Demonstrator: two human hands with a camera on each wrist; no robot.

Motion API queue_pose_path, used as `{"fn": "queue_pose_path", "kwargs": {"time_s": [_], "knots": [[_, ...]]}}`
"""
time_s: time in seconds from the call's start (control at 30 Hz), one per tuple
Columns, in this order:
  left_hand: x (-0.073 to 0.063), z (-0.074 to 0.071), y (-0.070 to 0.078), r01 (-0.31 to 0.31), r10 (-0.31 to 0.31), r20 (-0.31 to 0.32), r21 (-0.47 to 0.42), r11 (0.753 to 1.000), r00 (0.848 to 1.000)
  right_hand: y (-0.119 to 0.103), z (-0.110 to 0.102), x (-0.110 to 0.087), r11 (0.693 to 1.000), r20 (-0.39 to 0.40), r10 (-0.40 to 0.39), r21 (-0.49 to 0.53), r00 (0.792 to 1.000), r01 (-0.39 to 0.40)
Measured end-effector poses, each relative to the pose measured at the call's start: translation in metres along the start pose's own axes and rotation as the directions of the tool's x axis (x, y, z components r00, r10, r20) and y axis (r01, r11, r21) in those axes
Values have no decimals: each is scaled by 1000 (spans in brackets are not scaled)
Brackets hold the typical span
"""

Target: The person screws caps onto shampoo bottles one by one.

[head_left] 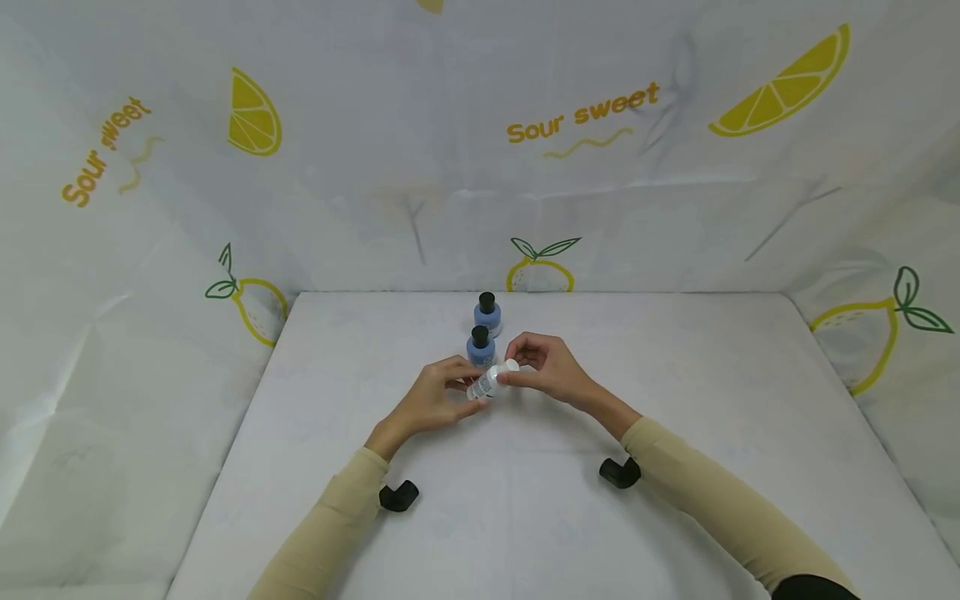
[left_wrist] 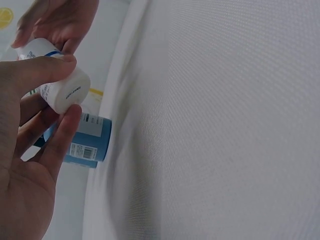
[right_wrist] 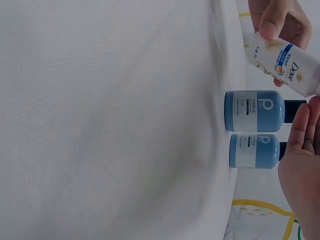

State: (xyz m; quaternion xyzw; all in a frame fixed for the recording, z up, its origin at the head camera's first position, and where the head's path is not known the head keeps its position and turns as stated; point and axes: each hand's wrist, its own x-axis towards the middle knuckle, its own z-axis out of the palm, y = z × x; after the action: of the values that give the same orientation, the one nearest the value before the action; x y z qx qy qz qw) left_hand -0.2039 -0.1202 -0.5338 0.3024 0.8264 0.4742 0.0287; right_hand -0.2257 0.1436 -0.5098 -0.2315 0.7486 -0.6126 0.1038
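A small white Dove bottle [head_left: 486,384] is held tilted above the table, its white cap toward the upper right. My left hand [head_left: 432,397] grips the bottle's lower part between thumb and fingers; the left wrist view shows the bottle's base [left_wrist: 75,95] facing out. At the other end, my right hand [head_left: 552,368] pinches the cap with thumb and fingers. The right wrist view cuts the cap off at its edge. Just behind the hands stand two blue bottles with black caps, the nearer one [head_left: 480,347] and the farther one [head_left: 487,315], both upright.
A white cloth covers the table [head_left: 510,517]. Behind it hangs a white sheet [head_left: 465,167] printed with lemons and lettering. Black wrist-worn pieces, one on the left [head_left: 399,497] and one on the right [head_left: 619,473], stick out beside the sleeves.
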Motion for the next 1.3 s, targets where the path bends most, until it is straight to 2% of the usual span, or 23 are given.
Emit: {"fn": "queue_pose_path", "kwargs": {"time_s": [0.13,0.5,0.7,0.97,1.13,1.3], "knots": [[0,0,0,-16,16,-6,4,1000,1000,0,1,0,1000,-13,9,-3,1000,-9],[0,1,-2,5,-5,-9,3,1000,1000,-3,2,-1,1000,-5,11,11,1000,-11],[-1,1,-2,-2,2,-15,5,1000,1000,-3,-2,-2,999,70,-40,23,997,38],[-2,0,-4,-9,9,-19,-4,1000,1000,-4,-14,1,994,210,-101,69,973,88],[-3,0,-5,-14,14,-17,1,1000,1000,-5,-15,1,992,215,-122,48,969,114],[-4,0,-3,-18,18,-16,-1,1000,1000,-5,-14,0,994,188,-109,20,976,107]]}}
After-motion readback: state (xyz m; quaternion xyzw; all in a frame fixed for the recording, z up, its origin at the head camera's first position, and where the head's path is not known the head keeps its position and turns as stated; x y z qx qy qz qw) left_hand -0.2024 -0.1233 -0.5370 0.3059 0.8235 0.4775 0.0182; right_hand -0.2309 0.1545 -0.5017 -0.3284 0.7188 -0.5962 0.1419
